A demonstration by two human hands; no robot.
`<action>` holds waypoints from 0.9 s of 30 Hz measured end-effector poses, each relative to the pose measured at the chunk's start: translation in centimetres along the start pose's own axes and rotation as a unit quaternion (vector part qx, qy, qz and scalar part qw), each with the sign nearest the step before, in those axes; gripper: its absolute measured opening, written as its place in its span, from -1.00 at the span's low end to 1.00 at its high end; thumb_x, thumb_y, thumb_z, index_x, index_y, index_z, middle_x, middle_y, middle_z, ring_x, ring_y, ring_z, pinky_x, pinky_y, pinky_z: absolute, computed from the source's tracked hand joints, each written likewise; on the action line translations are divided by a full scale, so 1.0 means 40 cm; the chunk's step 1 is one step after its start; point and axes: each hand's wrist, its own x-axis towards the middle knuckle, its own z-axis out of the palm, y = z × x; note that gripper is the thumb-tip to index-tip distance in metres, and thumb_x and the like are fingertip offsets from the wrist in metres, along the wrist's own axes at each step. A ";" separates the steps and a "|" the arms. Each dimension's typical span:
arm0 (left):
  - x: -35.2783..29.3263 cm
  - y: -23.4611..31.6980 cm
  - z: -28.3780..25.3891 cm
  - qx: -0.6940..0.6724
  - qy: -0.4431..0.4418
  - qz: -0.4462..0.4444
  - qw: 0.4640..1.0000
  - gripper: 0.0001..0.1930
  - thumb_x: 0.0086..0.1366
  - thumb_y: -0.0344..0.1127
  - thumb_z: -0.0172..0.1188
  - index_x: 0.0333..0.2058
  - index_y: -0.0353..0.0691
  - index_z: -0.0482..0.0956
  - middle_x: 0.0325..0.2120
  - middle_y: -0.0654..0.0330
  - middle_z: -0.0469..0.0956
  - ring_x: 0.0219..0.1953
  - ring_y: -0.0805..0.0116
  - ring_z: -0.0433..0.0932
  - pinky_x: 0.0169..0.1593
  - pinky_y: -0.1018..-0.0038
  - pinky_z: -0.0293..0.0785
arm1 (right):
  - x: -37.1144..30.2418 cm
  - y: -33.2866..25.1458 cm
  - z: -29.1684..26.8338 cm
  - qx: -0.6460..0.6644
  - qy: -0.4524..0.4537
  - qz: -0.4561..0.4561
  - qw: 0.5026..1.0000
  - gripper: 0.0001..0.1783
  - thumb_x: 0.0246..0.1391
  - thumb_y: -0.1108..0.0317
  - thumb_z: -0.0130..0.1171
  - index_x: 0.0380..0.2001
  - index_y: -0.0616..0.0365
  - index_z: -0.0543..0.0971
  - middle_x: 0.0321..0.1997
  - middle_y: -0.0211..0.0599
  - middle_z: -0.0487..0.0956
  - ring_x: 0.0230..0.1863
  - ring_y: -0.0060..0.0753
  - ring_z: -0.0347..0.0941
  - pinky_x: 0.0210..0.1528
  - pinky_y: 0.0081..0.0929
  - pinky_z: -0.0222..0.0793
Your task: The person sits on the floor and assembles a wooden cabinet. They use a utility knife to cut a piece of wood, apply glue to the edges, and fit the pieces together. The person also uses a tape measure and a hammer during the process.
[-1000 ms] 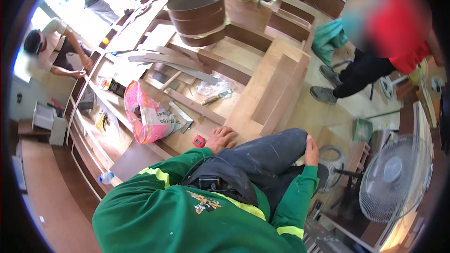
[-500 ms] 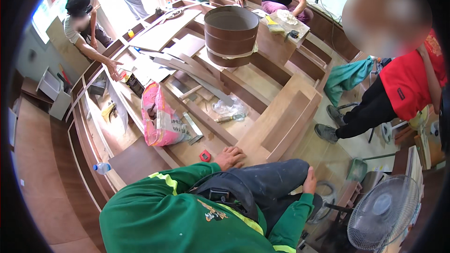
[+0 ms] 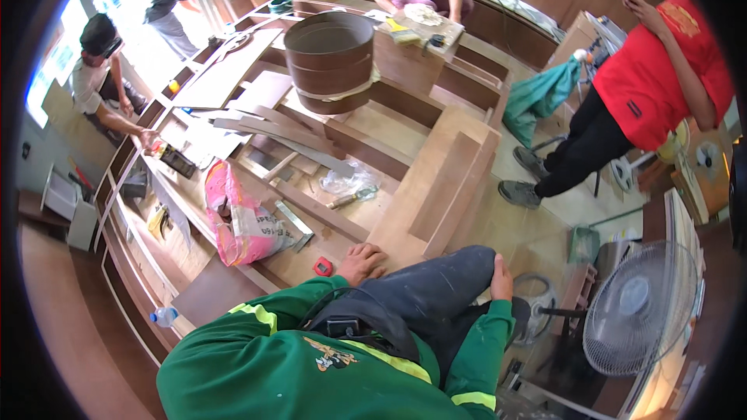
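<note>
My left hand [image 3: 362, 263] rests palm down on the wooden framework, fingers stretched out and nothing held. Close beside it lies a small red tape measure [image 3: 323, 266]. My right hand [image 3: 502, 278] lies against my bent knee, its visible fingers straight and empty; part of it is hidden by the leg. A metal square [image 3: 295, 223] and a pink-and-white sack [image 3: 233, 222] are beyond the tape measure. Right of them, a scraper-like tool [image 3: 342, 201] lies by a crumpled clear plastic bag [image 3: 354, 179].
A big brown round tub [image 3: 329, 62] stands on the framework. At left, a co-worker's hand [image 3: 145, 138] is at a dark tin [image 3: 175, 159]. A person in red [image 3: 654, 70] holds up a phone; another sits at the back. A fan [image 3: 640, 307] stands at right, a water bottle [image 3: 164, 316] at left.
My view has turned slightly right, so the scene sits further left. Both my hands stay put. The co-worker at left, reaching toward the tin before, now has a hand at it.
</note>
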 end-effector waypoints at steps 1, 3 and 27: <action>0.000 0.000 0.002 0.001 0.002 0.001 1.000 -0.62 0.26 -0.13 0.24 0.01 -0.09 0.56 -0.03 0.14 0.47 0.13 0.05 0.38 0.16 0.14 0.25 | 0.003 0.006 0.000 -0.010 -0.006 0.013 1.000 -0.30 0.35 -0.16 -0.07 0.06 0.36 0.56 0.13 0.02 0.60 0.22 -0.10 0.46 0.31 -0.34 0.25; 0.009 0.000 0.011 -0.002 0.005 0.008 1.000 -0.63 0.24 -0.14 0.25 0.00 -0.10 0.57 -0.04 0.15 0.46 0.11 0.05 0.38 0.14 0.14 0.25 | 0.012 0.018 -0.004 -0.012 -0.004 0.001 1.000 -0.30 0.34 -0.17 -0.07 0.05 0.35 0.57 0.12 0.04 0.59 0.22 -0.09 0.46 0.30 -0.33 0.25; 0.000 -0.018 0.044 0.081 -0.021 -0.033 0.996 -0.56 0.17 -0.11 0.31 0.02 -0.04 0.57 0.00 0.20 0.46 0.12 0.10 0.37 0.15 0.13 0.24 | -0.008 -0.053 -0.010 -0.003 -0.016 -0.005 1.000 -0.28 0.28 -0.22 -0.05 -0.01 0.31 0.60 0.06 0.14 0.60 0.17 0.06 0.48 0.24 -0.25 0.30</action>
